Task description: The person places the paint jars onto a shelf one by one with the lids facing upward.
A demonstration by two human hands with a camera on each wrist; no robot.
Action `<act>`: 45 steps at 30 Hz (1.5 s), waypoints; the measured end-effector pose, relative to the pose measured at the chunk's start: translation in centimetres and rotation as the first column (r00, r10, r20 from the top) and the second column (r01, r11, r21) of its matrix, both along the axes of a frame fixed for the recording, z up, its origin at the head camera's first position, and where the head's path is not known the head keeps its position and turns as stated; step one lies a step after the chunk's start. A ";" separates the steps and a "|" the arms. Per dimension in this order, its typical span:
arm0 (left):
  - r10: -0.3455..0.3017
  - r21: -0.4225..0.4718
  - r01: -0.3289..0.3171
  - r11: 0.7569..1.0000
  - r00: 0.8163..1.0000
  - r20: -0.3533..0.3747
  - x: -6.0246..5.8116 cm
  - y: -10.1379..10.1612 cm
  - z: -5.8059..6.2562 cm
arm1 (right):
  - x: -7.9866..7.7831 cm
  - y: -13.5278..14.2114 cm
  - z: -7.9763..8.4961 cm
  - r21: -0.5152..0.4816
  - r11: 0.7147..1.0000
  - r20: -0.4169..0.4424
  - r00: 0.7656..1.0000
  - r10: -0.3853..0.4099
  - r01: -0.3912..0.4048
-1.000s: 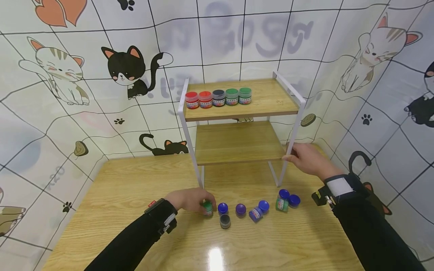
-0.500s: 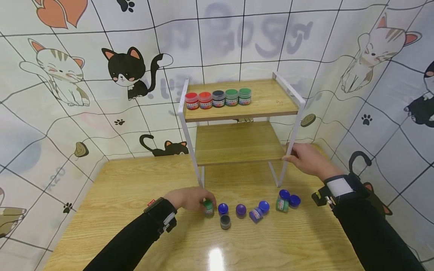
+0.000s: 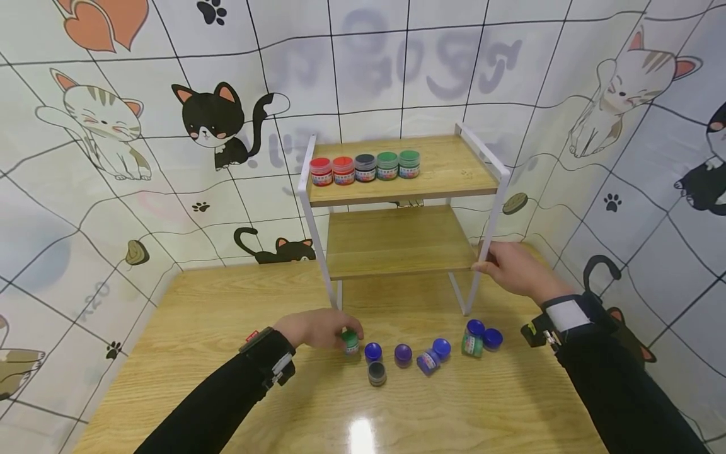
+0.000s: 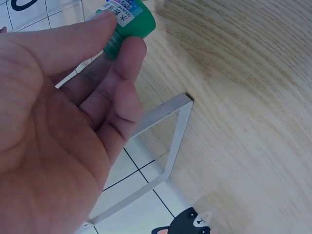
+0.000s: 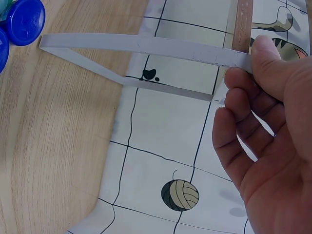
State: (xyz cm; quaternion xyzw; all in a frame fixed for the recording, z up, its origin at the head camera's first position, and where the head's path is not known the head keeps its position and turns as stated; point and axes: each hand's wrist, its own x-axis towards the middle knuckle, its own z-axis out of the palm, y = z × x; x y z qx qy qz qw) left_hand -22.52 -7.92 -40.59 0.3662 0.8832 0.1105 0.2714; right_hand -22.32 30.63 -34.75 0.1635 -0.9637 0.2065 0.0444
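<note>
Working at a wooden table (image 3: 454, 410), with a shelf (image 3: 403, 243) near its back edge and five jars (image 3: 365, 167) lined up from the top board's (image 3: 454, 173) front left corner. With the right hand (image 3: 513, 266), gripping the shelf's right side. With the left hand (image 3: 314, 328), pinching a little green jar (image 3: 351, 343) near the shelf's front left foot (image 3: 334, 297).

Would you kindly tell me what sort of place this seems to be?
Probably an indoor tabletop work area: there is a wood-grained table, cat-patterned wall covering behind it, and a two-tier shelf with small jars on top.
</note>
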 end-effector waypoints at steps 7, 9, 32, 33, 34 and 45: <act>-0.027 0.018 0.027 0.999 1.000 -0.014 0.0 0.2 0.4 | 0.1 -0.1 0.0 0.001 1.000 0.000 1.000 0.002 -0.002; -0.044 0.024 0.044 0.999 0.999 -0.023 0.1 0.3 0.6 | 0.1 0.0 0.0 -0.001 1.000 0.000 1.000 0.003 -0.003; -0.171 0.033 0.174 0.984 0.981 -0.092 0.5 3.2 4.7 | 0.0 0.2 -0.2 -0.001 1.000 -0.002 1.000 0.006 -0.006; -0.175 0.028 0.179 0.984 0.980 -0.099 0.5 3.3 4.9 | 0.0 0.2 -0.2 0.000 1.000 -0.002 1.000 0.006 -0.006; -0.180 0.026 0.184 0.983 0.978 -0.108 0.5 3.5 5.0 | 0.0 0.2 -0.2 0.000 1.000 -0.002 1.000 0.006 -0.006; -0.262 0.028 0.274 0.961 0.941 -0.216 1.1 6.1 8.6 | 0.0 0.2 -0.3 -0.007 1.000 0.001 1.000 0.004 -0.004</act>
